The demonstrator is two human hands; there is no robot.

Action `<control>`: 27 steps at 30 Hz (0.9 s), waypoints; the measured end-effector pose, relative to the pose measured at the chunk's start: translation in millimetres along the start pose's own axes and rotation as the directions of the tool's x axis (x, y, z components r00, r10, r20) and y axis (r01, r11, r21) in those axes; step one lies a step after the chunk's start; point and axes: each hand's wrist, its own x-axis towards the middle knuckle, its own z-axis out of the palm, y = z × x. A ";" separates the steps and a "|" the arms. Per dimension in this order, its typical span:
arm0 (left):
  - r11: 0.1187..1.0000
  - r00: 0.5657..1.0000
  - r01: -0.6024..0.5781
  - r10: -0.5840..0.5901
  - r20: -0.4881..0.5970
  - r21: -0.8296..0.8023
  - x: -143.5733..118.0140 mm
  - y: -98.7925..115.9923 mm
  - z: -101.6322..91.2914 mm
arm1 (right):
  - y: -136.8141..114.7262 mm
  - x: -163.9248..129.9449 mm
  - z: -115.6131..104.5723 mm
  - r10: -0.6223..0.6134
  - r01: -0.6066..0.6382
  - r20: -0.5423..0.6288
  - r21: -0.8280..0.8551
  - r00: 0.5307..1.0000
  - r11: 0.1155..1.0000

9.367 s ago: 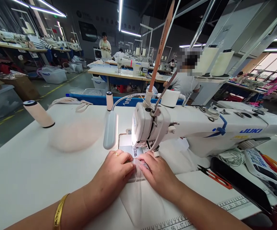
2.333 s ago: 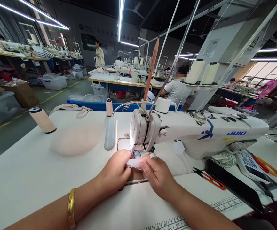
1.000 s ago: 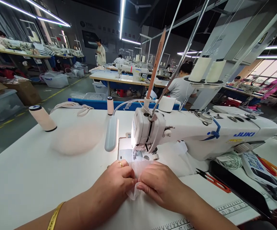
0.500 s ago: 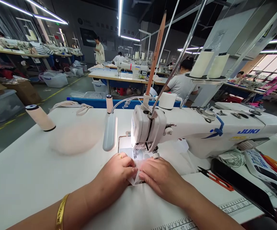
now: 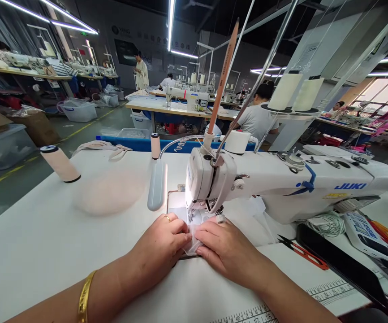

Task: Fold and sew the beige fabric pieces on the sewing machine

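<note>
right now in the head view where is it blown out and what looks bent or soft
Head view: glare washes out the needle area under the sewing machine head, above the sheer fabric held by the left hand and right hand; ceiling light strips flare; wide-lens distortion tilts the poles and edges; the pinkish fabric pile looks soft.

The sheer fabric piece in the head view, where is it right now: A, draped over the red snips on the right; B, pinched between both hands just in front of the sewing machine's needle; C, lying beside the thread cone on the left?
B: the left hand and right hand press the sheer fabric piece between their fingertips just in front of the sewing machine needle.
</note>
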 end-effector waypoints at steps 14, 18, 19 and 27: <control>0.999 0.999 -0.037 0.037 0.004 -0.019 0.0 -3.6 -1.5 | 0.8 1.2 3.1 -0.086 0.087 -0.083 0.010 0.993 0.996; 0.996 0.997 -0.076 0.077 0.024 -0.052 -0.4 0.4 -4.3 | 1.5 0.8 2.0 -0.106 0.107 -0.074 0.009 0.992 0.994; 0.995 0.996 -0.082 0.084 0.033 -0.053 -0.7 1.0 -4.7 | 1.1 0.5 1.8 -0.103 0.103 -0.066 0.007 0.993 0.995; 0.994 0.994 -0.097 0.099 0.041 -0.040 -2.2 1.6 -6.8 | -3.9 -1.9 1.3 -0.084 0.083 -0.069 -0.009 0.994 0.996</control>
